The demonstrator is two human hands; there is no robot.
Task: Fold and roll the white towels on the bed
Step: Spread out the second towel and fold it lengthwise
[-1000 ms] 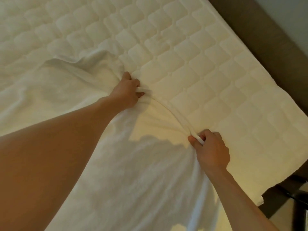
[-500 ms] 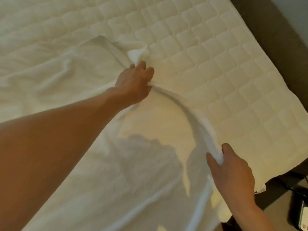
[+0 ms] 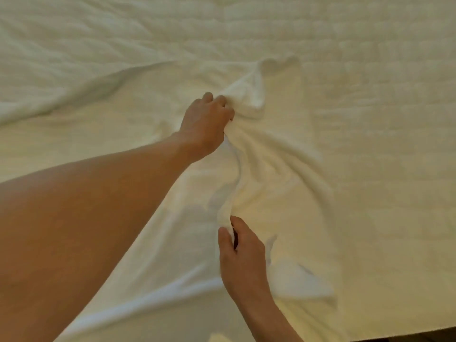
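The towel [image 3: 266, 174] lies rumpled on the bed [image 3: 370, 70], its edges hard to tell from the blurred quilt. The left hand [image 3: 204, 124] clenches a bunched fold; the right hand [image 3: 241, 253] pinches a nearer fold.

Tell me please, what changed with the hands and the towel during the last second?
The left hand carried its towel edge farther up the bed. The right hand dropped back toward the person, so the edge between them bunched into folds. Both hands kept their pinch throughout.
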